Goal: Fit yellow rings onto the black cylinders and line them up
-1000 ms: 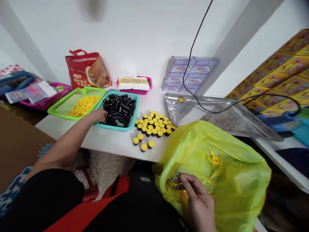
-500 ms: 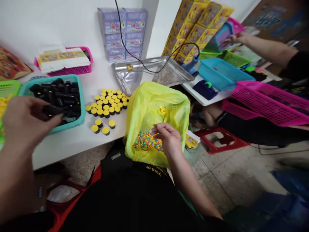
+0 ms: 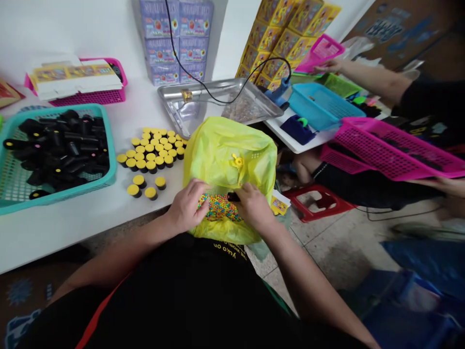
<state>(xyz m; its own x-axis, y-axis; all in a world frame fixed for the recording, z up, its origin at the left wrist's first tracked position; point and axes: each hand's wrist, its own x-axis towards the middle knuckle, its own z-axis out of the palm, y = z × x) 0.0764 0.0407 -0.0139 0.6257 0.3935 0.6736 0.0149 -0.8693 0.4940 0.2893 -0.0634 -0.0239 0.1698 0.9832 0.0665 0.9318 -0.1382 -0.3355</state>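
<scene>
A yellow plastic bag (image 3: 232, 155) rests on my lap against the white table's (image 3: 72, 218) edge, open on a heap of small multicoloured beads (image 3: 218, 207). My left hand (image 3: 187, 206) lies on the bag's left side, fingers curled over the beads. My right hand (image 3: 253, 206) is on the right side, closed on a small black tube (image 3: 233, 197) held over the beads. A teal basket (image 3: 109, 145) of black tubes (image 3: 58, 145) stands at the left. Several black tubes with yellow caps (image 3: 152, 150) stand upright beside it.
A metal tray (image 3: 174, 94) with a black cable across it sits behind the bag. Pink basket (image 3: 105, 96) with cartons, purple boxes (image 3: 174, 39) and yellow boxes (image 3: 286, 29) stand at the back. Another person's arm (image 3: 366, 80) reaches over blue (image 3: 323, 104) and pink baskets (image 3: 392, 155) at the right. A red stool (image 3: 319, 206) stands on the floor.
My left hand left the teal basket and came down onto the bag beside my right hand. A black tube is now at my right fingers. The view swung right.
</scene>
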